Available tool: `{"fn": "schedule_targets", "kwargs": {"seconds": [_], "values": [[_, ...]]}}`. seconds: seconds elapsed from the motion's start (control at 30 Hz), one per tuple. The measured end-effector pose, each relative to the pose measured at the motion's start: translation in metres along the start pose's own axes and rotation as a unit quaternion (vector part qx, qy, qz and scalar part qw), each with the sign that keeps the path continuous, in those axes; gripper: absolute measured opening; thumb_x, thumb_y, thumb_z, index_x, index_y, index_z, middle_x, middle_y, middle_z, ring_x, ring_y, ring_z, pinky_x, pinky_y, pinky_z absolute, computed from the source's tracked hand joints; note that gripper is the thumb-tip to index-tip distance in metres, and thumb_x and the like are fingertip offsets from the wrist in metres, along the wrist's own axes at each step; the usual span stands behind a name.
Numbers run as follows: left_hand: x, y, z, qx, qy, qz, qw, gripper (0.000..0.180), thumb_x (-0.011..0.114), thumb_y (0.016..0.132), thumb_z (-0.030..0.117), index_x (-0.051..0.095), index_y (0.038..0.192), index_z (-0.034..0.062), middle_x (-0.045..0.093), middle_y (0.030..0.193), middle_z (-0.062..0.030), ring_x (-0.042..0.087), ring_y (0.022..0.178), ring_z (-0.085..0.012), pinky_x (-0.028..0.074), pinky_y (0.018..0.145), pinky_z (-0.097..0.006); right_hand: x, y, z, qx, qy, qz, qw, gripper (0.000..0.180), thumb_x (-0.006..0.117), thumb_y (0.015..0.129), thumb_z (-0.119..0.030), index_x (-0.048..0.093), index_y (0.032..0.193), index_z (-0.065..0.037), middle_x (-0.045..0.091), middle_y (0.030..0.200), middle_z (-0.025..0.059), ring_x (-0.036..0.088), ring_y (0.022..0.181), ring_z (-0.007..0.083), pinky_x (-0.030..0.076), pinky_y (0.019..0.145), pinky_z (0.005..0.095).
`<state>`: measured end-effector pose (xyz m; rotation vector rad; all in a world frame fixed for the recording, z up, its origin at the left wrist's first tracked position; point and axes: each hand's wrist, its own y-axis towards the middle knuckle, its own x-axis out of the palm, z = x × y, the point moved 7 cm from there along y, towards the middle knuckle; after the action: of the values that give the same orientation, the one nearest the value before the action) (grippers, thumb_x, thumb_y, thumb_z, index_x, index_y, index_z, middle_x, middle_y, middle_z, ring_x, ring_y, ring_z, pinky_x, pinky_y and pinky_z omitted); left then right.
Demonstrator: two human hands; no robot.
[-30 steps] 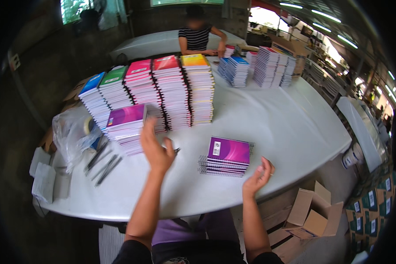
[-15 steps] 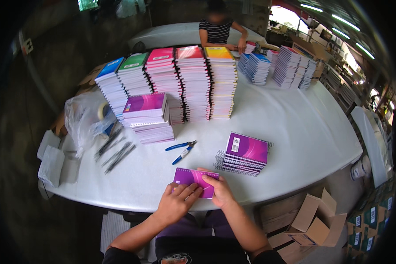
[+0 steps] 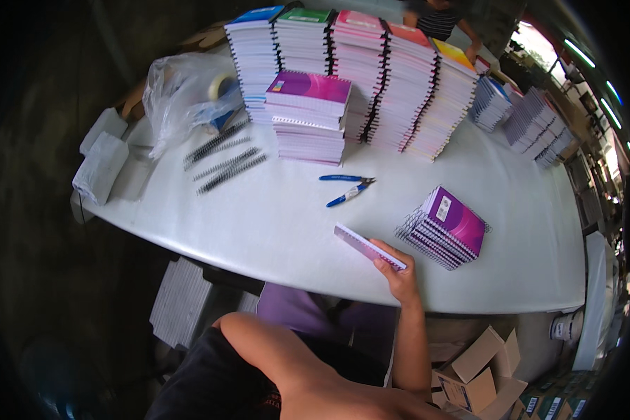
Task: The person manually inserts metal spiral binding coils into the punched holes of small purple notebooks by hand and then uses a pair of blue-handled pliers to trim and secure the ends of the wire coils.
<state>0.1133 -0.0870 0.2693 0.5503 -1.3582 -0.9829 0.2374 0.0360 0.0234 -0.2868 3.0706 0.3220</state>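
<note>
Above the near edge of the table, my right hand (image 3: 399,274) grips one end of a small purple notebook (image 3: 362,243), tilted so that it shows nearly edge-on. My left forearm (image 3: 294,357) bends across my body toward the lower right, and its hand is out of sight past the bottom edge. Right of the held notebook stands a pile of purple spiral-bound notebooks (image 3: 462,222) with wire coils sticking out at the sides. A pair of blue-handled cutting pliers (image 3: 346,187) lies on the table beyond. Several loose dark binding coils (image 3: 227,168) lie farther left.
Tall notebook stacks (image 3: 371,77) stand at the back, with a shorter purple-topped stack (image 3: 308,119) before them. A plastic bag (image 3: 178,98) and tape roll (image 3: 220,87) lie left. A co-worker (image 3: 437,21) is behind. An open carton (image 3: 479,374) sits below at right.
My left hand has left the notebook and gone out of view as that arm swung across my body. My right hand has tipped the notebook up. The view has turned and shifted.
</note>
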Motion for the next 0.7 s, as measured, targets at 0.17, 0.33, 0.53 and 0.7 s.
{"fn": "schedule_targets", "kwargs": {"seconds": [0.17,0.33,0.53,0.7], "values": [[0.004,0.006,0.008,0.053,0.120,-0.146,0.981,0.040,0.056,0.084,0.044,0.061,0.084,0.0051,0.053,0.075,-0.0092,0.053,0.062,-0.0243,0.042,0.052,-0.032,-0.002,0.001,0.005,0.025,0.005,0.025,0.999,0.034,0.062,0.086,-0.008,0.057,0.117,0.002,0.063,0.107,0.0093,0.056,0.095,0.0108,0.043,0.085,0.0232],[-0.031,-0.014,0.035,-0.081,0.250,-0.255,0.931,0.026,0.053,0.088,0.027,0.060,0.081,0.0034,0.056,0.077,-0.0126,0.056,0.064,-0.0267,0.045,0.055,-0.038,-0.004,0.000,0.002,-0.001,-0.008,0.054,0.998,0.032,0.063,0.085,-0.010,0.059,0.114,0.003,0.063,0.105,0.0083,0.056,0.093,0.0105,0.044,0.083,0.0234],[-0.267,-0.023,0.188,-0.269,0.902,0.160,0.297,0.017,0.060,0.084,0.015,0.065,0.095,0.0036,0.063,0.092,-0.0138,0.062,0.083,-0.0280,0.048,0.074,-0.035,-0.009,-0.001,0.000,-0.003,0.023,0.088,0.996,0.027,0.063,0.085,-0.008,0.061,0.109,0.004,0.065,0.097,0.0060,0.057,0.087,0.0094,0.045,0.079,0.0226],[-0.340,-0.097,0.255,-0.352,0.919,0.154,0.085,0.029,0.055,0.087,0.033,0.059,0.101,0.0075,0.060,0.099,-0.0135,0.058,0.091,-0.0310,0.045,0.077,-0.040,-0.005,0.001,-0.003,-0.019,0.017,0.065,0.998,0.028,0.062,0.085,-0.006,0.060,0.112,0.003,0.065,0.101,0.0087,0.059,0.089,0.0100,0.046,0.080,0.0234]]}}
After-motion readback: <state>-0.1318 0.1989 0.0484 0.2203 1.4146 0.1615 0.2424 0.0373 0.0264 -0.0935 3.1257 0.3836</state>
